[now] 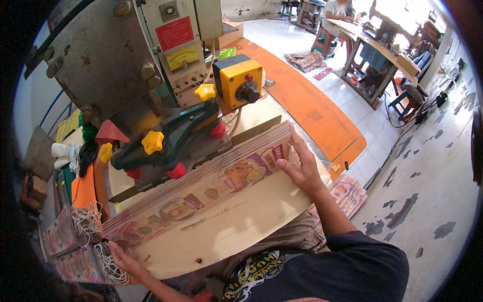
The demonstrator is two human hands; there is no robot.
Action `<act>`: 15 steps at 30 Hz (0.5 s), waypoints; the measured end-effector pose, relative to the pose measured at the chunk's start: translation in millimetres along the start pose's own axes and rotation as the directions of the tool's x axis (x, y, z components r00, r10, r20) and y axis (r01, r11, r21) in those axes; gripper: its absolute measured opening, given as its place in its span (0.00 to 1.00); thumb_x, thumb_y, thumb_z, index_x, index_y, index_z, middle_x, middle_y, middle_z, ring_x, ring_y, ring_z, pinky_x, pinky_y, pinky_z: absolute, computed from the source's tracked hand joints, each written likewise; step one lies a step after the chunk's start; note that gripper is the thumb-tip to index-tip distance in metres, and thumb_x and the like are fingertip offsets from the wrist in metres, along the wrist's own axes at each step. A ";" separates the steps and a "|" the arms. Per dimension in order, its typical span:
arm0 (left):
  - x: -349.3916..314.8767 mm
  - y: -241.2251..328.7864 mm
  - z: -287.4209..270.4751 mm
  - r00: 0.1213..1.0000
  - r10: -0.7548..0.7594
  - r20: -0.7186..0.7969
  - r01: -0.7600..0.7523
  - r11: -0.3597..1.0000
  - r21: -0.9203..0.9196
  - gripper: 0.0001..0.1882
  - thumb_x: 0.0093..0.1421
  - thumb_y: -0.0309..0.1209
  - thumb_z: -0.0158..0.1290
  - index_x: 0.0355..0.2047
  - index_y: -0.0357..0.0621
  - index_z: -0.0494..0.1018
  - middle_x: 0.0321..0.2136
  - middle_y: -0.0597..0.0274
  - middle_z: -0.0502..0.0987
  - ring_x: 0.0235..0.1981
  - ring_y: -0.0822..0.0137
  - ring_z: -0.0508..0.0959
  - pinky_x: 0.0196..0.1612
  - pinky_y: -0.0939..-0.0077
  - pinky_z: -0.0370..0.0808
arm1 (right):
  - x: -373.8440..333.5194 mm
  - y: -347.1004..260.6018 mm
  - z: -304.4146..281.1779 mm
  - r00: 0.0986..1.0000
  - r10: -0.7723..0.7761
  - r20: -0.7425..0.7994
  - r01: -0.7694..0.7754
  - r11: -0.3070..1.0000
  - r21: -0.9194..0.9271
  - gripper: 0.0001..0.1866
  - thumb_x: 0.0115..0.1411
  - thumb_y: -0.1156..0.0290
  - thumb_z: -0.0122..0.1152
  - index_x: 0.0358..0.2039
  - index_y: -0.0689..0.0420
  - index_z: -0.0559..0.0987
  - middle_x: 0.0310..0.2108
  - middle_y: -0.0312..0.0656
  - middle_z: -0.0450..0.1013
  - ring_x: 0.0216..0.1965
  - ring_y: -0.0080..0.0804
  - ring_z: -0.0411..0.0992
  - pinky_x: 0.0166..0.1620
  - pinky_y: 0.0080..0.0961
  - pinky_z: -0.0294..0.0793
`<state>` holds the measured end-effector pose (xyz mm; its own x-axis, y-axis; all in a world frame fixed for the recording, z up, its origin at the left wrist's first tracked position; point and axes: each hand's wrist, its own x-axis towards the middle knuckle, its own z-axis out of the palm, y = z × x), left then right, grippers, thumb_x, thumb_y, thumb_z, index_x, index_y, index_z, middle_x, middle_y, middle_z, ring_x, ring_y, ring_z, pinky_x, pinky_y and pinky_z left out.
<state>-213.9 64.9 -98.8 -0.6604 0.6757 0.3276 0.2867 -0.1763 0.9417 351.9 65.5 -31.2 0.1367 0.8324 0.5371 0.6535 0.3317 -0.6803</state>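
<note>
A long, clear plastic sheet printed with food pictures point(211, 191) lies slantwise over a cream work surface point(236, 226), along the metal bar point(121, 194) of a machine. Its upper edge shows several parallel layers or folds. My right hand point(303, 168) grips the sheet's right end, thumb on the printed face and fingers stretched along the edge. At the lower left end, my left hand point(123, 259) has its fingers closed at the sheet's corner, partly hidden. Above the sheet stands the machine's dark green press arm point(193, 118), with yellow knobs point(152, 142) and red feet.
A yellow control box point(236, 83) with a black dial sits behind the press. White cords point(88, 219) and printed packs point(80, 264) lie at left; more packs point(347, 194) are at right. An orange table point(312, 105) extends behind. Farther off, a person point(337, 12) sits at a bench.
</note>
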 end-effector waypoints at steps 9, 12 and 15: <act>-7.6 23.2 5.3 0.994 -0.009 0.108 -0.001 0.996 0.094 0.30 0.70 0.44 0.49 0.60 0.27 0.66 0.52 0.52 0.75 0.51 0.65 0.73 0.56 0.71 0.68 | -1.0 4.9 5.1 0.994 0.102 -0.050 -0.096 0.989 0.109 0.42 0.62 0.61 0.63 0.69 0.66 0.54 0.64 0.60 0.62 0.66 0.48 0.62 0.66 0.37 0.59; -12.9 31.4 10.6 0.988 0.026 0.154 -0.040 0.995 0.094 0.29 0.71 0.43 0.48 0.59 0.26 0.67 0.52 0.51 0.75 0.51 0.65 0.73 0.56 0.71 0.68 | -2.5 7.0 5.2 0.989 0.106 -0.102 -0.094 0.989 0.116 0.39 0.63 0.63 0.62 0.68 0.67 0.56 0.63 0.59 0.63 0.65 0.47 0.63 0.65 0.37 0.60; -10.4 21.4 3.9 0.986 0.001 0.169 -0.008 0.999 0.043 0.28 0.72 0.42 0.47 0.60 0.27 0.67 0.50 0.53 0.75 0.51 0.68 0.73 0.55 0.73 0.68 | -3.3 13.2 8.9 0.980 0.076 -0.186 -0.055 0.992 0.116 0.37 0.63 0.62 0.62 0.67 0.66 0.60 0.61 0.58 0.66 0.62 0.45 0.66 0.64 0.36 0.62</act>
<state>-198.2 57.0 -82.4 -0.5334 0.7867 0.3108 0.3220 -0.1509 0.9346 353.5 71.1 -46.4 0.3221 0.7578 0.5675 0.5544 0.3349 -0.7619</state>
